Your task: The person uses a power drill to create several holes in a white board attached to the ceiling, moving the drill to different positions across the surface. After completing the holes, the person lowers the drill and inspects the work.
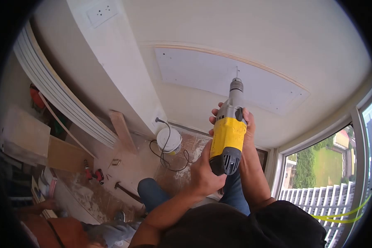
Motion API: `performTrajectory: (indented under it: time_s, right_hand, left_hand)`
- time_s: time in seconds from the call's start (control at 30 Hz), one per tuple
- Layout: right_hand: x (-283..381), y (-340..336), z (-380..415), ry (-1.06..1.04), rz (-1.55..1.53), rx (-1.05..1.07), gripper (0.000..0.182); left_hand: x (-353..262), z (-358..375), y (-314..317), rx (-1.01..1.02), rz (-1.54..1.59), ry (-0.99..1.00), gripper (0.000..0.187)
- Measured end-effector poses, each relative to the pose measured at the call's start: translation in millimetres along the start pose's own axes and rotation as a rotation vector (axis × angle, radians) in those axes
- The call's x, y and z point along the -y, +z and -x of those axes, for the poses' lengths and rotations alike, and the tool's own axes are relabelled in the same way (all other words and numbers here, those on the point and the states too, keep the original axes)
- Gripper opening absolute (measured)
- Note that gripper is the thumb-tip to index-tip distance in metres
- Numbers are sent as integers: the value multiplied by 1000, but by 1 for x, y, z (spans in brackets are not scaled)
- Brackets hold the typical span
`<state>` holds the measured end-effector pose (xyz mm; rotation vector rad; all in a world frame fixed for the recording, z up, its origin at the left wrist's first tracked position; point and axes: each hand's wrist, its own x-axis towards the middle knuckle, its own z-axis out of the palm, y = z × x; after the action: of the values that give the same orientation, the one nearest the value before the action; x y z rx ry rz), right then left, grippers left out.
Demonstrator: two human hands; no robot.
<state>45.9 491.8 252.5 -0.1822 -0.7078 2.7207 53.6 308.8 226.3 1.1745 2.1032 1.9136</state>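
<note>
A yellow and grey power drill [229, 134] points away from me at a white panel [194, 71] fixed on the wall. Its thin bit meets the panel near the upper edge, ahead of the metal chuck [236, 84]. My left hand [202, 175] is closed around the rear of the drill, by the black vented end. Farther forward, my right hand [249, 128] wraps the grey body from beneath, thumb on the right side and fingertips showing on the left. Screw heads or holes dot the panel's ends.
A white bucket [168, 140] stands by the wall, with a black cord [164, 159] looping from an outlet. A hammer [128, 192] and a red cordless drill [94, 173] lie on the floor. Long boards [66, 95] lean left. A co-worker in orange [62, 233] is lower left; a window [322, 165] is right.
</note>
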Motion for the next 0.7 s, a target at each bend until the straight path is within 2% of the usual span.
performTrajectory:
  time_s: [0.07, 0.17, 0.33, 0.43, 0.47, 0.53, 0.6, 0.7]
  right_hand:
    - [-3, -5, -1, -7, 51, -31, 74]
    - [-7, -2, 6, 2, 25, -122, 77]
    - [-14, 7, 6, 55, 62, -135, 77]
    - [-8, 10, 12, 25, 114, -181, 81]
    - [-5, 10, 11, 71, 85, -198, 83]
    - [0, 12, 12, 64, 123, -146, 79]
    - [-1, 12, 14, 101, 22, -195, 74]
    - [-2, 5, 12, 94, 23, -208, 73]
  left_hand:
    - [0, -1, 1, -49, -34, 4, 92]
    - [-14, 6, -4, -27, -40, -125, 90]
    - [-23, 6, -5, -59, 23, -194, 84]
    - [-30, 5, -7, -74, -65, -200, 85]
    - [-31, 5, -6, -67, -66, -180, 83]
    - [-27, 4, -3, -68, -61, -126, 80]
    - [-19, 3, 2, -84, -50, -55, 78]
    - [-22, 3, 2, -95, -47, -37, 76]
